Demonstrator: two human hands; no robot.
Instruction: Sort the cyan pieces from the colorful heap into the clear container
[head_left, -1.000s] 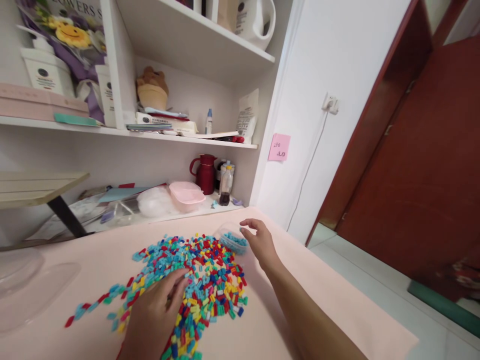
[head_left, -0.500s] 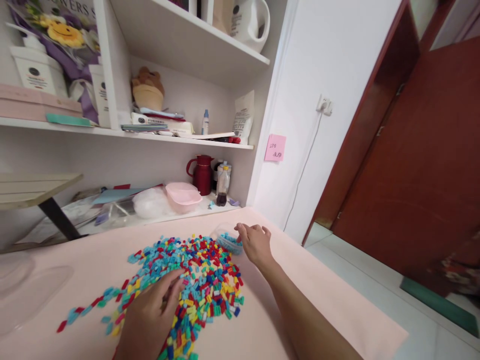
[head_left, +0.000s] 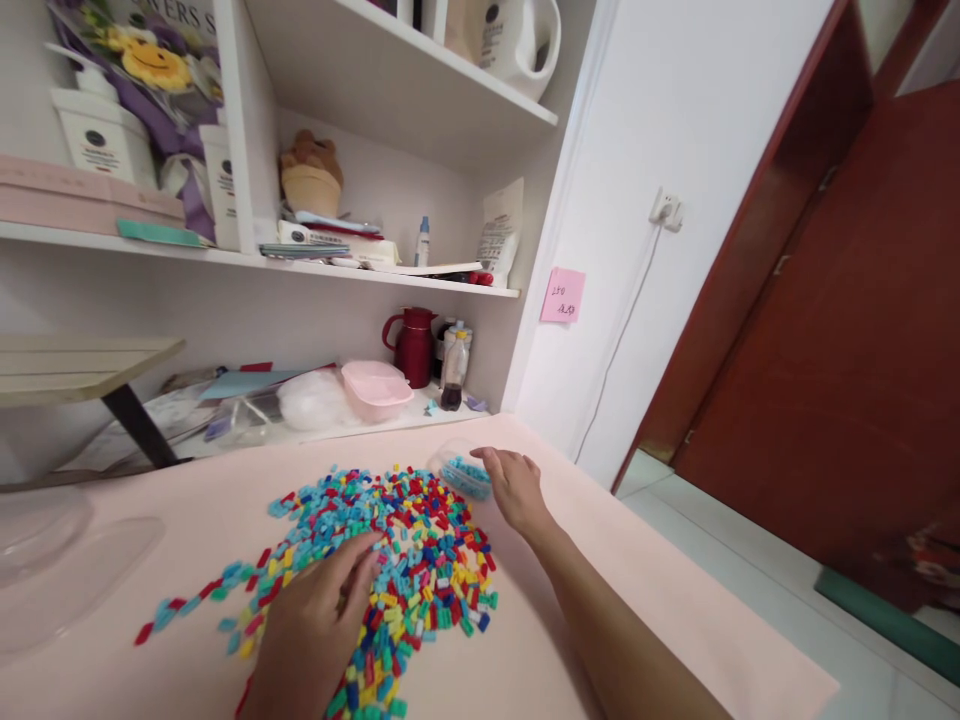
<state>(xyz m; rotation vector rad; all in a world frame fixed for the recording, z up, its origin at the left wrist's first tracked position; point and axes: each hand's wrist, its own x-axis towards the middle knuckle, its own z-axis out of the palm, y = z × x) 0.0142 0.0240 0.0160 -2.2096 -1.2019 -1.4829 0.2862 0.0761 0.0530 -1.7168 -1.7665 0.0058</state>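
Small toy building bricks (head_left: pixel 420 560) in many colours lie in a loose pile on the pink tabletop. My left hand (head_left: pixel 322 610) is over the pile's near left side, its thumb and fingers curled towards each other; whatever is between the fingertips is too small to make out. Behind the pile's right end stands a clear plastic container (head_left: pixel 466 480) partly filled with light blue bricks. My right hand (head_left: pixel 514 490) is at this container's right side, fingers stretched out and apart, with nothing visible in them.
Clear plastic lids or trays (head_left: pixel 82 580) lie at the left. Along the back stand a pink box (head_left: pixel 376 390), a red jug (head_left: pixel 415 348) and a bottle of dark liquid (head_left: pixel 454 375). A white shelf (head_left: pixel 390 280) overhangs the back edge; a wall rises at the right.
The view has turned slightly left, so everything sits further right. My right hand's fingers have drawn back a little from the light blue bricks. My left hand stays over the pile.
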